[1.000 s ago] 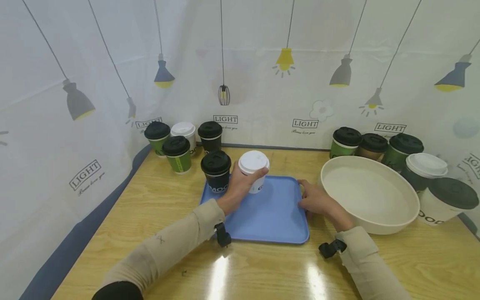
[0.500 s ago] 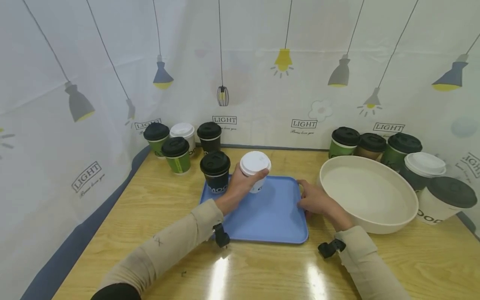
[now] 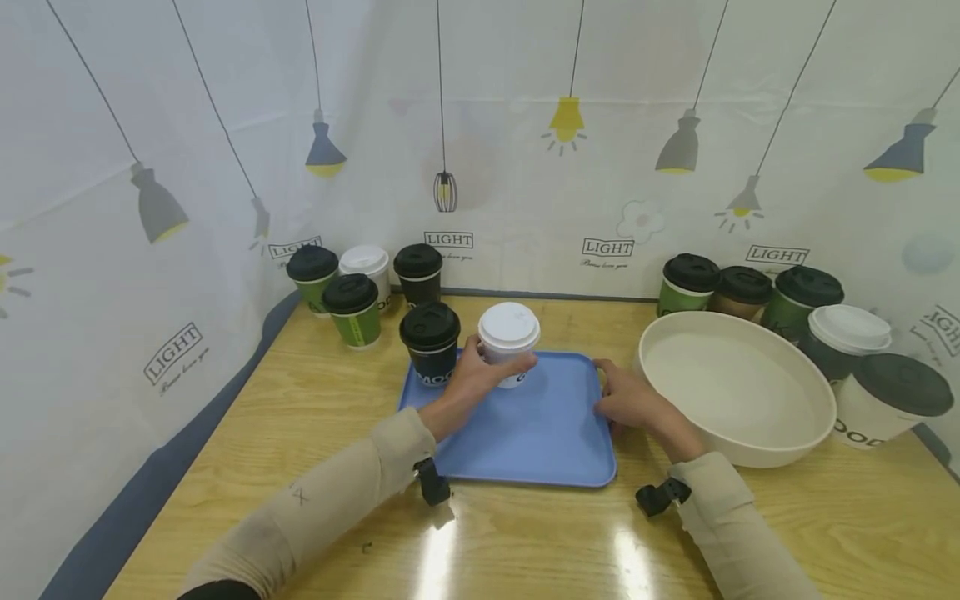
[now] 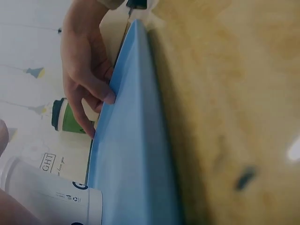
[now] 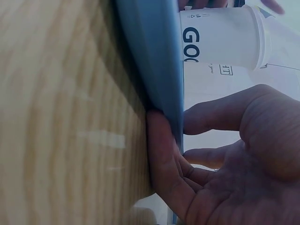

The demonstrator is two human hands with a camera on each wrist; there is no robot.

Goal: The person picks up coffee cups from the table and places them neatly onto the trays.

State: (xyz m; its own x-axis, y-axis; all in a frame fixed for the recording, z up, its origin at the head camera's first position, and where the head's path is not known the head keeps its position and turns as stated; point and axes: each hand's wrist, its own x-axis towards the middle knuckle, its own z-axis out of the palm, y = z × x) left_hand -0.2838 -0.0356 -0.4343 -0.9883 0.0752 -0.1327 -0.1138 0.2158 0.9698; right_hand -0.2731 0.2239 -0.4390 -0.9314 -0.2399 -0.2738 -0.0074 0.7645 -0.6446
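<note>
My left hand is around a white paper coffee cup with a white lid, its thumb across the near side. The cup stands upright at the back of a blue tray. Left of it on the same tray stands a black coffee cup with a black lid. At the tray's right edge my right hand holds the rim. The right wrist view shows fingers tucked under that rim, with the thumb above. In the left wrist view only part of the white cup shows.
Several lidded cups, including a green one, stand at the back left. A round cream basin sits right of my right hand, with several more cups behind and beside it, among them a large white one. A printed curtain hangs behind.
My left hand has slid slightly lower on the white cup, and the left forearm has shifted a little left and down. The right hand stays at the tray's edge.
</note>
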